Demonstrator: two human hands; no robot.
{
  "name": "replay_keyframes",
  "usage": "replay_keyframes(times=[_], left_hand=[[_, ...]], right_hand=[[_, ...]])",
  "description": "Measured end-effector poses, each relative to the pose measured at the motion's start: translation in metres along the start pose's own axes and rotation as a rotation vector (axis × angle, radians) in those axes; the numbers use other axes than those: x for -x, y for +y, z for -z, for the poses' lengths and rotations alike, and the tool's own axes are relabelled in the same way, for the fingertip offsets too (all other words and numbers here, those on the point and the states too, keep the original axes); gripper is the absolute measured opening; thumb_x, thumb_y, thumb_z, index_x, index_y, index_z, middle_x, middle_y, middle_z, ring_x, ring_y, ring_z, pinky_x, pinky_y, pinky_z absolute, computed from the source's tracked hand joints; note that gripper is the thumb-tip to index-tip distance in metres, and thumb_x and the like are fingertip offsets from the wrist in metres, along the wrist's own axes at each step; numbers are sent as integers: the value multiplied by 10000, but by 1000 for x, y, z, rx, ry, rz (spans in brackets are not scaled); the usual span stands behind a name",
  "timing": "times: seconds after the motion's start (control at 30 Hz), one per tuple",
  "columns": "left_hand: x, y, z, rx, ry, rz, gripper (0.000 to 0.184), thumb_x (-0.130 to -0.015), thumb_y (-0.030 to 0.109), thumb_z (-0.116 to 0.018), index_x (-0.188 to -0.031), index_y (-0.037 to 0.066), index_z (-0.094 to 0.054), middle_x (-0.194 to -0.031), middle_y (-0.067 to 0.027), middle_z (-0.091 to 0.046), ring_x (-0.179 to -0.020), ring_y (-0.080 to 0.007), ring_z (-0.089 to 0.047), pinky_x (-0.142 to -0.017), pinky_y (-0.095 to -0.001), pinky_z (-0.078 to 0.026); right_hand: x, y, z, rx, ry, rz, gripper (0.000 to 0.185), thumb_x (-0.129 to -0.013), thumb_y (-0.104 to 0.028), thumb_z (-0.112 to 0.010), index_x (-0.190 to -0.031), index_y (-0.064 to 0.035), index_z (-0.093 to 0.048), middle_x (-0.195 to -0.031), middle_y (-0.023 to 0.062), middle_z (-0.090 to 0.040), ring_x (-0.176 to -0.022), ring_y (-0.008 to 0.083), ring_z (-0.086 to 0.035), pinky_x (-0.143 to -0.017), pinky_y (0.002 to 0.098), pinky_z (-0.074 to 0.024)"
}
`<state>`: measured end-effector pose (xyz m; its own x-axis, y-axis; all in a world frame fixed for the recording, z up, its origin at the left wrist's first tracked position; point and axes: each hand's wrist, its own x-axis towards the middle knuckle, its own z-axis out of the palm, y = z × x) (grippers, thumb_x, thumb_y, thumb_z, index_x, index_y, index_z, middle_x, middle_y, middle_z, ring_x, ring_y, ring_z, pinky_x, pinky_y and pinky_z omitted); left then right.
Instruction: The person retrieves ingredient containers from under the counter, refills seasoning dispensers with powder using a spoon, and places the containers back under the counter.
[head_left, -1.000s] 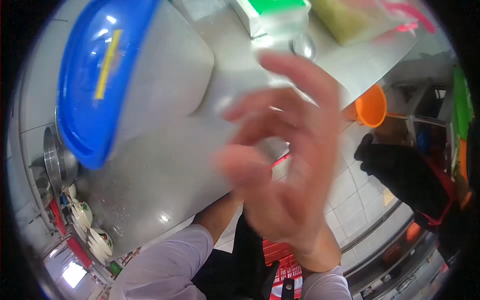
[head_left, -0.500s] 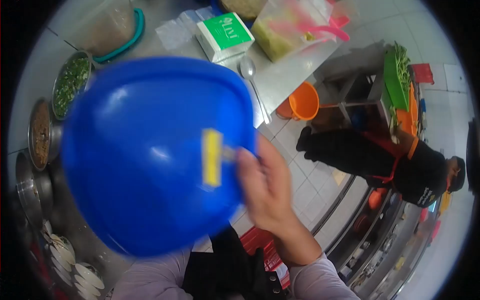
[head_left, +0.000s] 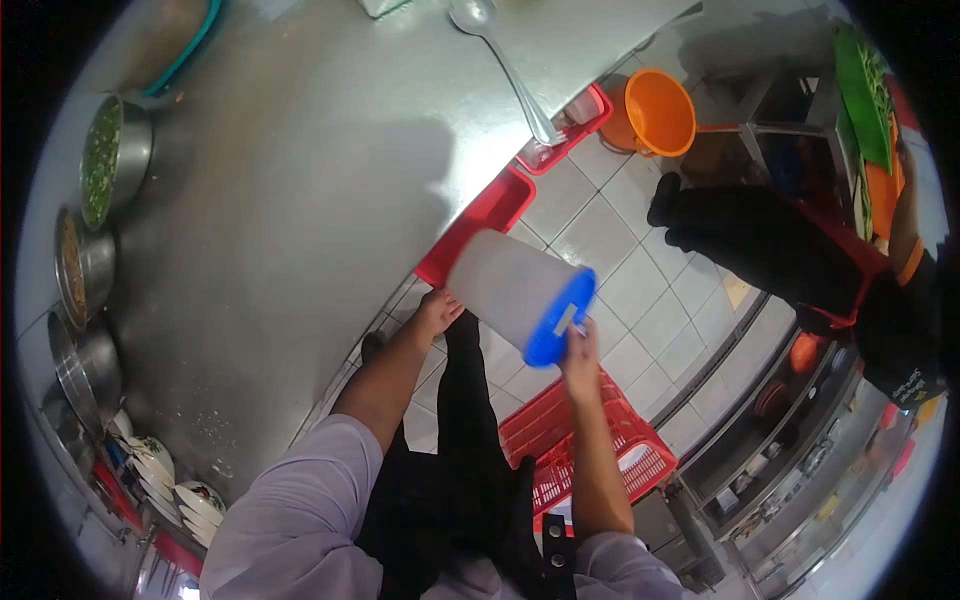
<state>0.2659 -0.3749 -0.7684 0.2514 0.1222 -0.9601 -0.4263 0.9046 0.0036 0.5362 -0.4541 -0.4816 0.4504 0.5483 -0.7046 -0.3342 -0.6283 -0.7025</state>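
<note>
A whitish translucent container (head_left: 508,285) with a blue lid (head_left: 561,318) is tilted on its side beyond the edge of the metal table (head_left: 290,210). My right hand (head_left: 580,355) grips it at the lid, near a pale label. At the container's bottom end is my left hand (head_left: 438,312), its fingers closed against the base. Just behind the container, a red tray (head_left: 487,215) sticks out from under the table edge.
Metal bowls of food (head_left: 128,160) and patterned bowls (head_left: 150,465) line the left side. A spoon (head_left: 510,75) overhangs the table edge. An orange bucket (head_left: 660,110), a red crate (head_left: 600,450) and a person in black (head_left: 780,245) are to the right.
The blue-lidded container has moved from over the table, close to the camera, down and right past the table edge. My left hand has come into view at its base.
</note>
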Motion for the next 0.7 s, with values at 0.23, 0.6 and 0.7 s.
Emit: replay_keyframes(times=[0.23, 0.6, 0.7], left_hand=[[1, -4, -6, 139, -539, -39, 319, -1133, 303, -601, -1406, 139, -625, -1365, -88, -722, -1204, -242, -714, -1102, -450, -579], [-53, -13, 7, 200, -114, -190, 258, -1187, 247, -514, -1406, 137, -596, -1502, -102, -634, -1479, -368, -582, -1255, -531, -432], [-93, 7, 8, 241, -28, -335, 363, -1208, 308, -437, -1516, 131, -511, -1512, -142, -655, -1481, -359, -588, -1286, -533, -410]], right_hand=[[-104, 118, -120, 119, -233, 28, 400, -1158, -79, -509, -1512, -41, -326, -1300, 228, -663, -1054, 282, -761, -827, 381, -659], [-96, 158, -61, 632, -235, 150, 634, -1094, -37, -605, -1664, -15, -325, -1581, 298, -533, -1463, 365, -575, -1086, 423, -599], [-73, 203, 15, 457, -216, -18, 581, -1097, -61, -621, -1626, -12, -386, -1509, 276, -595, -1301, 339, -685, -1032, 406, -638]])
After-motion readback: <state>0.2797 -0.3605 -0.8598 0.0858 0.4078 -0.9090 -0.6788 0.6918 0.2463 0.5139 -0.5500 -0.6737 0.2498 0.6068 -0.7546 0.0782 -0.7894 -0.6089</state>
